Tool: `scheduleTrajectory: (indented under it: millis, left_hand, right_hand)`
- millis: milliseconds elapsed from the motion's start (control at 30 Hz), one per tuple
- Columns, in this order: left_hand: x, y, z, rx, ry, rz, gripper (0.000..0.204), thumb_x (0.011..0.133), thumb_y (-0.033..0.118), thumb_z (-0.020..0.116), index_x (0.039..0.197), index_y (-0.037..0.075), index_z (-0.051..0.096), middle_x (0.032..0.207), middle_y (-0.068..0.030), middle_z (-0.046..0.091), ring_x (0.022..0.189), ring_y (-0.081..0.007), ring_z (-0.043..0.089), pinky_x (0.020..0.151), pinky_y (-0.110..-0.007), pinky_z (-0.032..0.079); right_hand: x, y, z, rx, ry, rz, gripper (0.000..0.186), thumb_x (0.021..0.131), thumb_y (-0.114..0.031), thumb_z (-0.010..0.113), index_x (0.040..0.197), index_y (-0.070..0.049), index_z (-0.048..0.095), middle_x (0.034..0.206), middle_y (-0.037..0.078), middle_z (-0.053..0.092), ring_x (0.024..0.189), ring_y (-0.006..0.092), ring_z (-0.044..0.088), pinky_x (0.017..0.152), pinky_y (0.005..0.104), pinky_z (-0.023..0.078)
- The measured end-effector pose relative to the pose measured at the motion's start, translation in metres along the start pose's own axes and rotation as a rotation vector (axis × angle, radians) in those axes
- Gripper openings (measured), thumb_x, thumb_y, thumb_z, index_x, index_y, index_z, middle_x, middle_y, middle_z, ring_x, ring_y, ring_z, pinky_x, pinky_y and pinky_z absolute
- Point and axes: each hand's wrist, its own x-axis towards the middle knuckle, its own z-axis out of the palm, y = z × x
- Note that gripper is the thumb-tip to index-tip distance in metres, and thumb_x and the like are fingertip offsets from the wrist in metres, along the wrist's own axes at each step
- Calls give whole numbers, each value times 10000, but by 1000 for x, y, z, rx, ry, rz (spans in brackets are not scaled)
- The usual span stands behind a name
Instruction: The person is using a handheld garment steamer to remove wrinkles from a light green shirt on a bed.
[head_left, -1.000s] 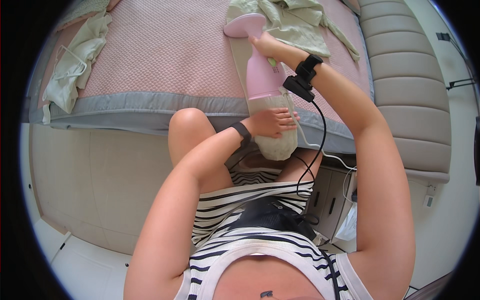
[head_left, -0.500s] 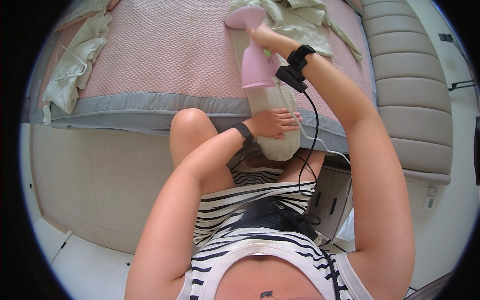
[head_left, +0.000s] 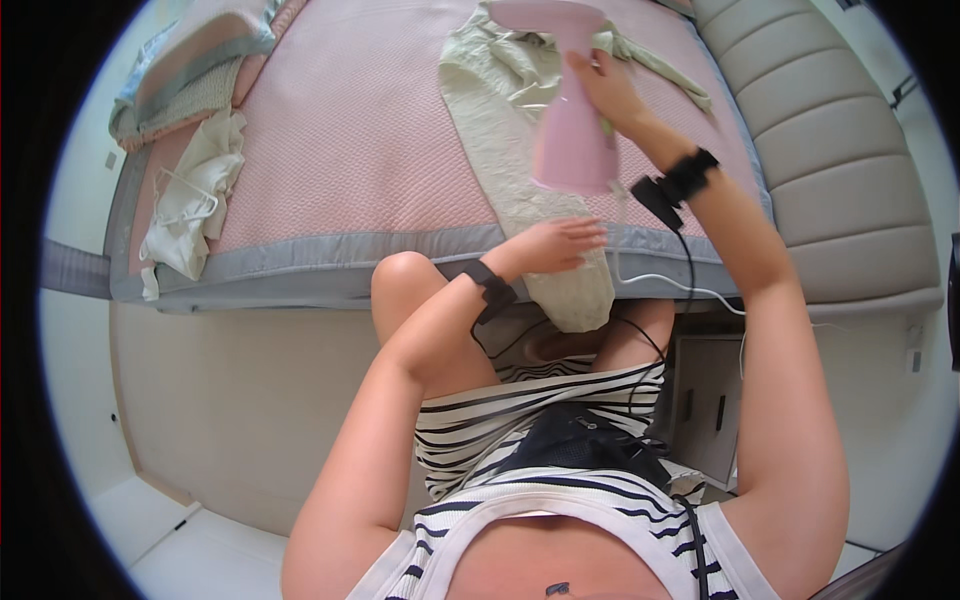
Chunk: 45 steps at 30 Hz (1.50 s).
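My right hand (head_left: 606, 88) grips a pink handheld garment steamer (head_left: 578, 145) by its narrow neck, raised over the bed; motion slightly blurs it. A white cord runs from its base toward the right. Below lies a pale green garment (head_left: 480, 130), one long leg or sleeve of it stretched toward me and hanging over the bed's edge. My left hand (head_left: 553, 245) is over this hanging part, fingers extended and holding nothing; whether it touches the cloth I cannot tell.
The bed has a pink quilted cover (head_left: 340, 130) and a grey padded headboard (head_left: 820, 130) on the right. At left lie a white garment with a hanger (head_left: 195, 205) and stacked pillows (head_left: 205, 55). A grey drawer cabinet (head_left: 705, 410) stands by my right leg.
The steamer has moved right and a little nearer in my right hand, uncovering more of the garment. My left hand has lifted slightly from pressing the cloth. The view has shifted a little.
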Motion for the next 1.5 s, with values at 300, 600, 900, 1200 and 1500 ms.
scheduleTrajectory:
  millis: [300,600,900,1200,1500]
  left_hand:
    - [11,-60,-43,174,4,-521,437,827,324,499,1227,161,436,1274,-102,412,1221,-336,319,968,-467,303]
    - [51,-158,-67,488,-604,-856,628,835,611,245,1371,318,100,1445,-57,38,1311,-359,12,989,-608,51]
    - [101,-254,-96,657,-664,-797,589,844,577,268,1362,321,150,1415,-88,187,1301,-290,173,962,-650,2]
    - [108,-293,-124,781,-416,-594,445,815,409,467,1221,230,427,1199,-66,481,1073,-253,486,945,-511,281]
    - [2,-303,-140,554,-159,-1016,459,854,424,382,1254,197,381,1262,-135,400,1147,-324,402,947,-496,292]
  right_hand:
    - [-133,53,-163,-51,180,62,460,862,-287,511,1159,44,393,891,92,533,742,105,497,650,239,421]
    - [-230,80,-207,200,298,130,322,891,-210,455,1120,3,382,802,70,536,709,110,513,643,233,421]
    - [-256,101,-213,74,407,214,301,877,-195,459,1093,1,383,791,79,535,706,120,508,658,238,412]
    - [-265,105,-206,130,436,314,340,867,-181,452,1131,12,359,810,82,507,743,136,504,696,261,417]
    - [-255,95,-192,140,341,299,383,870,-223,491,1153,-9,349,833,77,524,743,123,508,683,250,420]
